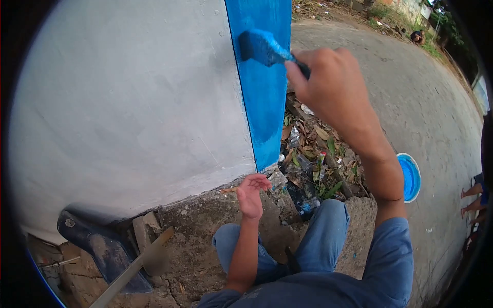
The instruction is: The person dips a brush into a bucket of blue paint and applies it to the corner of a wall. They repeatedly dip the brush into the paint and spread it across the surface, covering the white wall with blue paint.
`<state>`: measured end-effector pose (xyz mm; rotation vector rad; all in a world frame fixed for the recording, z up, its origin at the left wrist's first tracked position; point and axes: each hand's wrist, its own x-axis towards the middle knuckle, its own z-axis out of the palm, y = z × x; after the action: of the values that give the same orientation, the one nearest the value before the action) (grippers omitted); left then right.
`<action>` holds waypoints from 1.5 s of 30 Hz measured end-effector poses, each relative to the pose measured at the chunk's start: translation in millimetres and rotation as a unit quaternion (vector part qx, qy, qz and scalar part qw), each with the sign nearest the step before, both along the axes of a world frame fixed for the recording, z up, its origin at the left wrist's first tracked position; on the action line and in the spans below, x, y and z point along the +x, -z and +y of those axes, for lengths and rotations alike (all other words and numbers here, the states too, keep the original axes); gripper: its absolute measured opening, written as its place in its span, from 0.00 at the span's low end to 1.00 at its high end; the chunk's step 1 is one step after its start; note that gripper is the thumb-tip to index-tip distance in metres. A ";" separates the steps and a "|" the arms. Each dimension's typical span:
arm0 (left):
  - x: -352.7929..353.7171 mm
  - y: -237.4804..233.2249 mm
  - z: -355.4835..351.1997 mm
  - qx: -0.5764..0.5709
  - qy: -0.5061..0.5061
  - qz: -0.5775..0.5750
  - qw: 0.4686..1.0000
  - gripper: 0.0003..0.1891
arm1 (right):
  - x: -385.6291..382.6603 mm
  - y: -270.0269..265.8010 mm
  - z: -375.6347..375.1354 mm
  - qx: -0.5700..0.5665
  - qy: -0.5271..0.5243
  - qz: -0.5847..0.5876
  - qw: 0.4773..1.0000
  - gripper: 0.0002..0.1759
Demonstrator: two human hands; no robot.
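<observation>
Carefully, my right hand [321, 77] grips the blue-bristled paintbrush [262, 46] at twelve o'clock on the painted blue stripe [267, 102]; my left hand [251, 192] hangs open and empty at six. Drifting toward nine could smear the grey plaster wall [128, 102].

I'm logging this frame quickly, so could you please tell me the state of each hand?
Left hand: open, palm up, holding nothing.
Right hand: closed around the paintbrush, bristles on the blue strip of wall.

Leaf litter [314, 150], perhaps a hoe [153, 261]
</observation>
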<state>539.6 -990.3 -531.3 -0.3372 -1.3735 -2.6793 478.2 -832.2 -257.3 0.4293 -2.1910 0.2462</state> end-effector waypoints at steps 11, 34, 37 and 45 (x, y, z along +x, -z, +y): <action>1.3 -0.8 -2.0 0.001 -0.006 -0.010 1.000 0.44 | -12.7 26.8 -7.1 0.014 0.009 0.133 0.991 0.08; 7.4 -7.2 -1.9 -0.016 -0.009 -0.001 1.000 0.45 | 3.5 42.6 -9.4 0.021 -0.002 -0.114 0.993 0.11; 7.9 -6.8 -2.5 -0.004 -0.010 0.003 1.000 0.45 | 1.0 27.2 -9.0 0.018 -0.006 -0.085 0.996 0.11; 7.5 -6.0 -3.2 -0.001 -0.005 0.008 1.000 0.45 | 8.7 3.4 -10.5 -0.031 -0.014 -0.003 0.999 0.11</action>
<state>547.1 -993.5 -525.3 -0.3511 -1.3707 -2.6616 486.9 -842.7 -260.6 0.4246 -2.1776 0.3294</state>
